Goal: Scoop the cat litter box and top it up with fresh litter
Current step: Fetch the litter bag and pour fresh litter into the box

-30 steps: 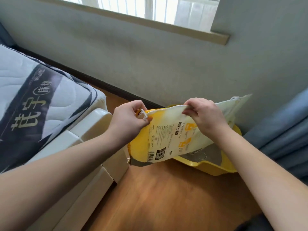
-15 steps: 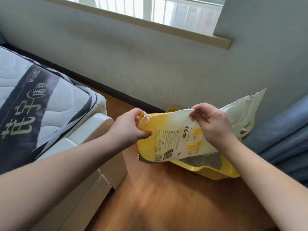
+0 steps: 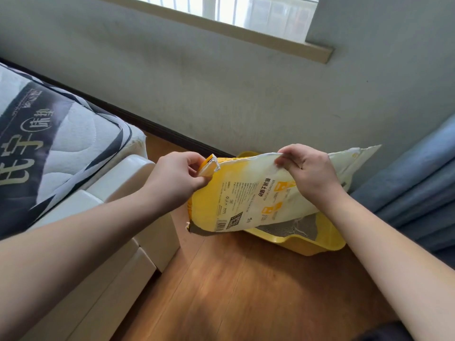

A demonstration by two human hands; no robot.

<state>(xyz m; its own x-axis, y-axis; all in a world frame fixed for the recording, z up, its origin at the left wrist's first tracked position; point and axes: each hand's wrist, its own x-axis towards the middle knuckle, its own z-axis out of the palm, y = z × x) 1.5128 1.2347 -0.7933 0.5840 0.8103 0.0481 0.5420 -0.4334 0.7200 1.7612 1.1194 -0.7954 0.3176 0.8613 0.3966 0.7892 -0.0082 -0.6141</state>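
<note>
The litter box (image 3: pixel 317 244) is yellow and sits on the wood floor (image 3: pixel 246 291), pushed up against the wall (image 3: pixel 221 94) under the window, with a blue curtain (image 3: pixel 418 193) on its right and the bed (image 3: pixel 61 148) well off to its left. Grey litter shows inside it near the front edge. Both hands hold the litter bag (image 3: pixel 246 193) up over the box. The left hand (image 3: pixel 177 180) is closed, pinching the bag's yellow corner between thumb and fingers. The right hand (image 3: pixel 307 171) is closed too, gripping the top edge of the bag farther along. A moment ago the bag hung lower and more to the left, and its far end was flatter. Now the bag has moved a bit to the right, more over the box, and the loose white end sticks up toward the curtain. The bag looks floppy and thin, so it may be almost empty. I think the person is tipping out the last bits of fresh litter, so the topping-up part looks nearly done. I cannot see litter falling, because the bag hides that spot.
</note>
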